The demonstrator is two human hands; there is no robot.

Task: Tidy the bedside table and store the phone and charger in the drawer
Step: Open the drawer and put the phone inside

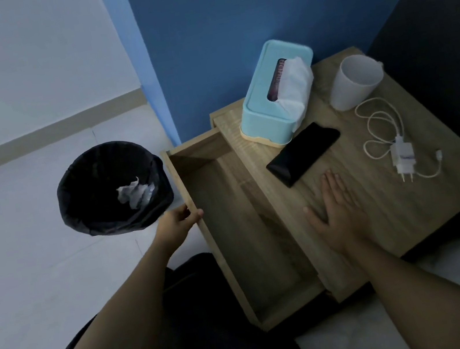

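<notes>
Left hand [180, 220] extended forward on a straight arm, fingers curled over the front edge of the drawer [230, 220], gripping it. Drawer pulled fully out from the table [410, 205], interior bare wood. Right hand [335, 211] laid flat, palm down, on the table top near its front edge, fingers together and pointing away, thumb splayed to the left; open, holding nothing. Phone [304, 152] lying screen up on the table, just beyond the right fingertips, not touched. Charger [402, 159] with coiled white cable [378, 125] resting on the table to the right of the phone, apart from the hand. Blue tissue box [276, 96] at the rear, its corner beside the phone. White cup [354, 80] at the rear right. Black-lined bin [112, 188] on the floor left of the drawer, crumpled paper inside.
</notes>
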